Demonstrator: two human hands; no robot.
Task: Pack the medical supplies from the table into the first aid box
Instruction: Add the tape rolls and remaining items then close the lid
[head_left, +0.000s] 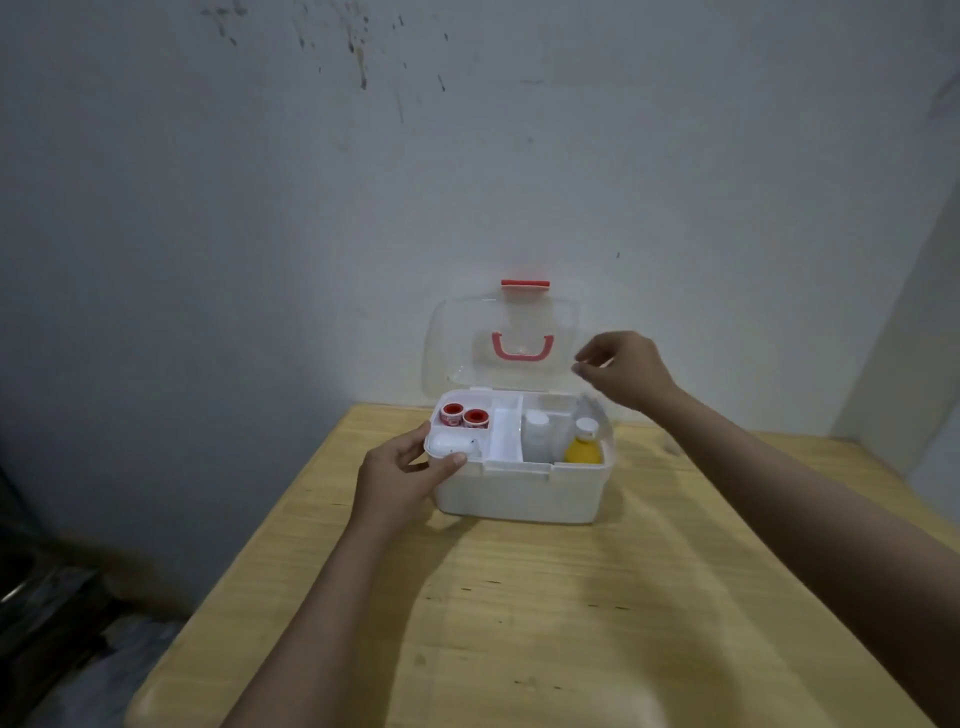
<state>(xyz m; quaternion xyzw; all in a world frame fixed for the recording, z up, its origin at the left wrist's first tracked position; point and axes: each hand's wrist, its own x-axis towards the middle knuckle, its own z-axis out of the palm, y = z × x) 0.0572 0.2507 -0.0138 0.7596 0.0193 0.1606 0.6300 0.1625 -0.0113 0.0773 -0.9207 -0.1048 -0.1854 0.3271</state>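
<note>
White first aid box (519, 493) sits lid-up; the left hand (402, 480) grips its front corner. Right hand (626, 371), fingers curled, reaches the clear lid (467, 338); whether it pinches the edge is unclear.

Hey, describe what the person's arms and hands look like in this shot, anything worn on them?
Both forearms are bare up to the frame edge, with no sleeves in view. The left hand and the right hand wear no gloves, and no watch, bracelet or ring is visible on either. Fine details like nails are too blurred to tell.
</note>
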